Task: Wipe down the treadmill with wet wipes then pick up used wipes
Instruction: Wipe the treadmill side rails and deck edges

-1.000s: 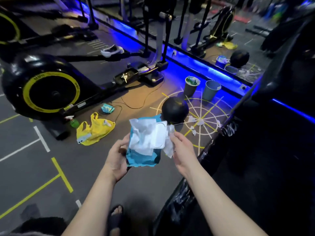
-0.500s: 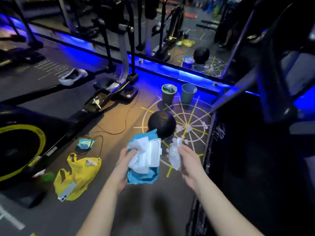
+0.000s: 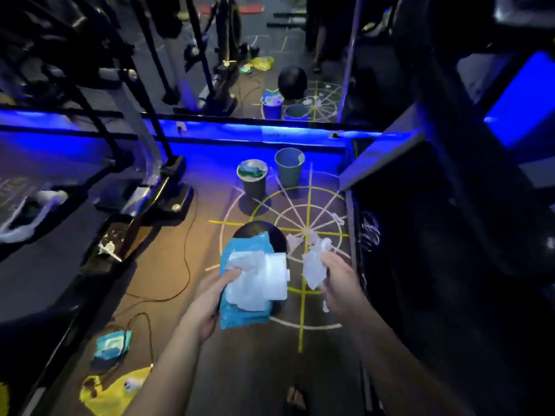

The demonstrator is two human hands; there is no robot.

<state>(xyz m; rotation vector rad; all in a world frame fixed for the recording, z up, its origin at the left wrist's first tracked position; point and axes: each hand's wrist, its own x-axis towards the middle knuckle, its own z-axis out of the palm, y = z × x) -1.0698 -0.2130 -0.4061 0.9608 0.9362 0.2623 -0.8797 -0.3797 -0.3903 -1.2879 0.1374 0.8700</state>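
Dim gym floor (image 3: 162,253) lay under blue strip lighting (image 3: 240,135). Right grip (image 3: 342,283) pinched a crumpled white wet wipe (image 3: 312,265) just left of the black treadmill (image 3: 420,265), nearer to it. Left grip (image 3: 207,301), farther left, clutched a blue plastic wipe pack (image 3: 240,316).

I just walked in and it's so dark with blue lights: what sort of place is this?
Most likely a gym: exercise machines stand on the left, a black medicine ball sits on floor markings, and a wall mirror reflects them.
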